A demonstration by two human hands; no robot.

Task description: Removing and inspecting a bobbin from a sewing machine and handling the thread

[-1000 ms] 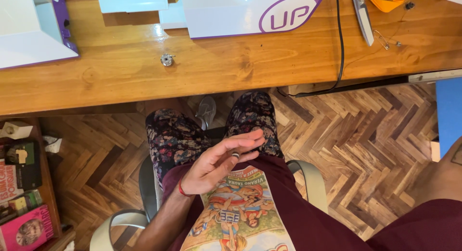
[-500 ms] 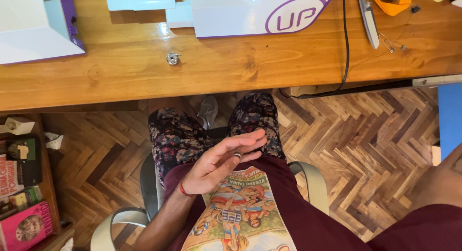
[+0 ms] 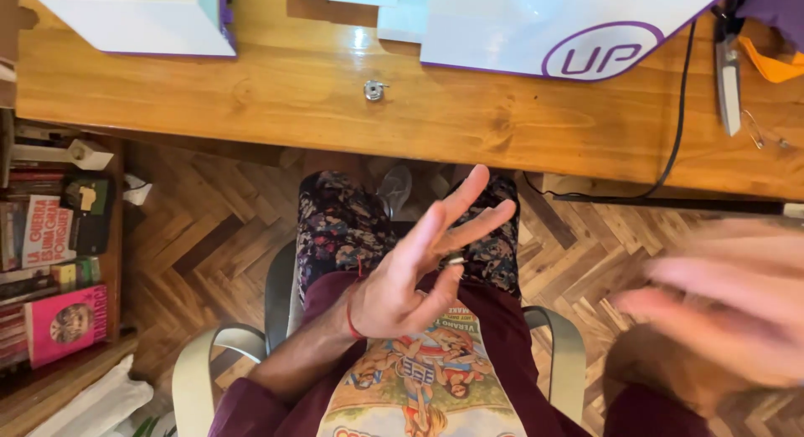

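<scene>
Both hands are lifted in front of the body, below the near edge of the desk [image 3: 251,102], and neither has hold of anything. As a judgement, this is a moment between handlings, with the hands free and no thing taken up.

The left hand [image 3: 410,278] is over the lap, just short of the desk's edge. Its palm is turned up and inward and its fingers [image 3: 469,190] are spread wide, pointing up toward the desk. Its grip is fully open and empty. A ring [image 3: 455,259] sits on one finger and a red thread circles the wrist.

The right hand [image 3: 720,311] is off to the right of the desk's cable [image 3: 678,127] and lower, over the wooden floor [image 3: 209,228]. It is heavily blurred. Its fingers look stretched out long and flat, pointing left. As far as the blur allows, there is nothing between them.

The nearest loose thing is a small metal part [image 3: 374,90], which lies alone on the desk's bare wood. It is in front of the white machine [image 3: 536,27] and well apart from both hands. To get to it, a hand would have to go forward over the desk's edge, then pinch finely with the fingertips, since the part is small and sits flat on the wood.

A tool [image 3: 729,77] and a pin [image 3: 758,129] lie at the desk's right end. A bookshelf [image 3: 50,261] stands under its left end.
</scene>
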